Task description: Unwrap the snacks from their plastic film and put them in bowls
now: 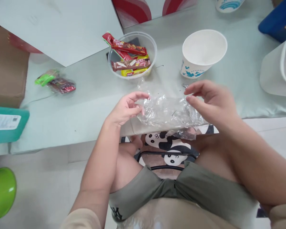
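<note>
A crumpled clear plastic bag (165, 109) lies at the table's front edge, one end hanging over it. My left hand (125, 109) is at the bag's left side, thumb and fingers apart; whether the fingertips touch the film is hard to tell. Over the right end, my right hand (213, 101) has its fingers curved, with a gap between thumb and forefinger. Beyond the bag is a clear round plastic bowl (152, 47) of wrapped snack bars (131, 63) in red, brown and yellow. Behind my right hand stands a white paper cup (193, 68) with blue leaf prints.
Wrapped snacks (59, 83) lie on the left of the cloth-covered table (90, 105), near a cardboard box (8, 66) and a teal container (11, 133). White (274, 71) and blue (276, 24) containers stand at right. A green bin (2, 194) is on the floor.
</note>
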